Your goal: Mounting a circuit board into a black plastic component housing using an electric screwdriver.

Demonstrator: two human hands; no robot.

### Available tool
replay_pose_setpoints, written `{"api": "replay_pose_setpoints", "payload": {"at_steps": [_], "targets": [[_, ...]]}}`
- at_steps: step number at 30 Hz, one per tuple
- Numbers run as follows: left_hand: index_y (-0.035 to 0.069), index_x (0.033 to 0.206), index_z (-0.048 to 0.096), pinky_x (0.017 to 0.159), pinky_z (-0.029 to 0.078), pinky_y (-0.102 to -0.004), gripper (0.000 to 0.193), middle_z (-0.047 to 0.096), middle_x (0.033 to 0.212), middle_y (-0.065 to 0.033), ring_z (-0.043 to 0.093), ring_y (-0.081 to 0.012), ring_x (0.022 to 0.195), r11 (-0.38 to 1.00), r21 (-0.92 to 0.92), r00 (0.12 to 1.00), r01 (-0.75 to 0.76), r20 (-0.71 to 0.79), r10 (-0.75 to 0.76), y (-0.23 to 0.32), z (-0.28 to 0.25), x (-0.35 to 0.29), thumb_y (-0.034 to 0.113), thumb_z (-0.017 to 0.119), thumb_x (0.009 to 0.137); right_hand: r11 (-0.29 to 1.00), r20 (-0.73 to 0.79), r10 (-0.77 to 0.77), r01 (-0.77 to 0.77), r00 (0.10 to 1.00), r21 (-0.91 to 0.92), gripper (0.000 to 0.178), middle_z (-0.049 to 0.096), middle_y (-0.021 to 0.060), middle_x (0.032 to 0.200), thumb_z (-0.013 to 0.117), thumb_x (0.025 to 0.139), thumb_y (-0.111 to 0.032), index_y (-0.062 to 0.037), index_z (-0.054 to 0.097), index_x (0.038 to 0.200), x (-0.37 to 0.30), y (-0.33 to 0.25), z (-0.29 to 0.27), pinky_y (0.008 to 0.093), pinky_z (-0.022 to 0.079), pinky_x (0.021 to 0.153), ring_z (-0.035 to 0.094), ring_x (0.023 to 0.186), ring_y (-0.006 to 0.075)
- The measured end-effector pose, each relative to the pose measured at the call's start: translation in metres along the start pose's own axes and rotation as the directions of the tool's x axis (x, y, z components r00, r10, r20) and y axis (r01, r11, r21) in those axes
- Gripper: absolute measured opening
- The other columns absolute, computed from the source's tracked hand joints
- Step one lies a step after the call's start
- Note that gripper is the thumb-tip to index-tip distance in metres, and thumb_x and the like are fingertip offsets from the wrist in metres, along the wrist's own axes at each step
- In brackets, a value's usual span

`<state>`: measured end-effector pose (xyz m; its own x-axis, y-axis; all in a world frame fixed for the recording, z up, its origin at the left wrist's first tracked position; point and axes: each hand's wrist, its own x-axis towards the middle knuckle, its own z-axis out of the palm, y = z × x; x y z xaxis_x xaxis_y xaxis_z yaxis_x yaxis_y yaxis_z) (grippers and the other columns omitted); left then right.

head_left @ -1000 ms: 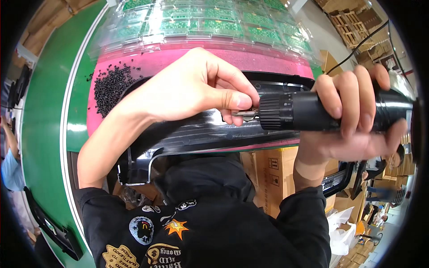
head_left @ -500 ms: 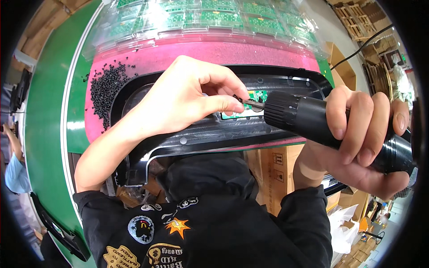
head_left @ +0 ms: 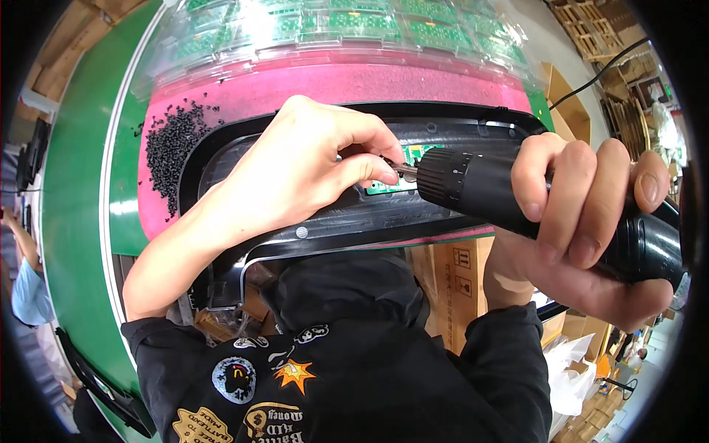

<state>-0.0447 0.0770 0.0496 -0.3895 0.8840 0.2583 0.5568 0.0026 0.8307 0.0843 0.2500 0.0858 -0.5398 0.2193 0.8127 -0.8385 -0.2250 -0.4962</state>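
My right hand (head_left: pixel 583 214) is wrapped round a black electric screwdriver (head_left: pixel 469 181), which lies slantwise with its bit toward the left. The thumb and forefinger of my left hand (head_left: pixel 310 155) pinch a small black screw (head_left: pixel 386 161) at the tip of that bit. Just beneath the fingertips is a green circuit board (head_left: pixel 378 189), partly hidden by my left hand and the screwdriver. The board sits inside a long, shallow black plastic housing (head_left: pixel 340 238), over which my left forearm reaches.
A heap of small black screws (head_left: pixel 171 148) lies on the pink mat (head_left: pixel 251 90), left of the housing. Clear plastic trays of green boards (head_left: pixel 354 26) stand at the far side. A green surface (head_left: pixel 81 184) runs along the left, and a cardboard box (head_left: pixel 454 284) stands below the table edge.
The screwdriver and my right hand have shifted a little to the left, bringing the bit closer to my left fingertips. My left hand keeps its pinch, almost in place.
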Motion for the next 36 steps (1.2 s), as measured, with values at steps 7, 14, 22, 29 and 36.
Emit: {"api": "replay_pose_setpoints", "payload": {"at_steps": [7,14,22,29,36], "targets": [[-0.003,0.090,0.066,0.065,0.053,-0.0276,0.014,0.069,0.078,-0.0106,0.069,-0.0186,0.072,0.993,0.095,0.998,-0.068,0.023,0.066,-0.003,0.001,0.004,-0.002,0.070,0.077,0.999,-0.008,-0.010,0.010,1.000,-0.030,0.053,0.052,-0.0041,0.068,0.069,0.077,-0.046,-0.0073,0.047,0.105,-0.003,0.004,-0.002,0.0255,0.043,0.057,0.050,0.051,0.0057],[-0.003,0.092,0.065,0.064,0.053,-0.0287,0.015,0.069,0.079,-0.0109,0.069,-0.0196,0.072,0.982,0.156,0.994,-0.102,-0.010,0.105,-0.004,0.005,0.002,-0.003,0.070,0.077,0.996,-0.006,-0.037,0.038,0.999,0.077,0.056,0.052,-0.0037,0.070,0.067,0.079,-0.050,-0.0075,0.045,0.108,-0.010,0.019,-0.001,0.0268,0.043,0.060,0.048,0.053,0.0061],[-0.004,0.090,0.065,0.060,0.052,-0.0280,0.010,0.068,0.077,-0.0100,0.066,-0.0163,0.066,0.986,0.160,0.997,0.051,0.053,-0.060,-0.002,0.005,0.002,0.002,0.067,0.082,0.993,-0.011,-0.005,0.006,1.000,0.120,0.057,0.050,-0.0036,0.070,0.067,0.078,-0.051,-0.0079,0.045,0.107,-0.005,0.017,-0.009,0.0277,0.042,0.063,0.047,0.055,0.0067],[-0.003,0.088,0.065,0.065,0.050,-0.0327,0.007,0.066,0.076,-0.0126,0.065,-0.0232,0.067,0.964,0.266,1.000,-0.013,0.030,0.005,-0.017,0.003,0.003,0.001,0.064,0.082,0.980,0.017,0.181,-0.178,0.983,-0.093,0.056,0.047,-0.0030,0.068,0.061,0.077,-0.053,-0.0059,0.051,0.105,0.015,-0.001,-0.034,0.0272,0.035,0.063,0.042,0.053,0.0083],[-0.003,0.089,0.064,0.063,0.050,-0.0309,0.009,0.066,0.074,-0.0118,0.065,-0.0212,0.066,0.975,0.214,0.995,0.053,0.074,-0.071,-0.014,0.005,0.004,0.003,0.066,0.082,0.954,0.019,0.289,-0.289,0.957,0.081,0.050,0.048,-0.0034,0.068,0.055,0.082,-0.052,-0.0075,0.051,0.105,0.009,0.004,-0.044,0.0274,0.036,0.062,0.045,0.054,0.0081]]}}
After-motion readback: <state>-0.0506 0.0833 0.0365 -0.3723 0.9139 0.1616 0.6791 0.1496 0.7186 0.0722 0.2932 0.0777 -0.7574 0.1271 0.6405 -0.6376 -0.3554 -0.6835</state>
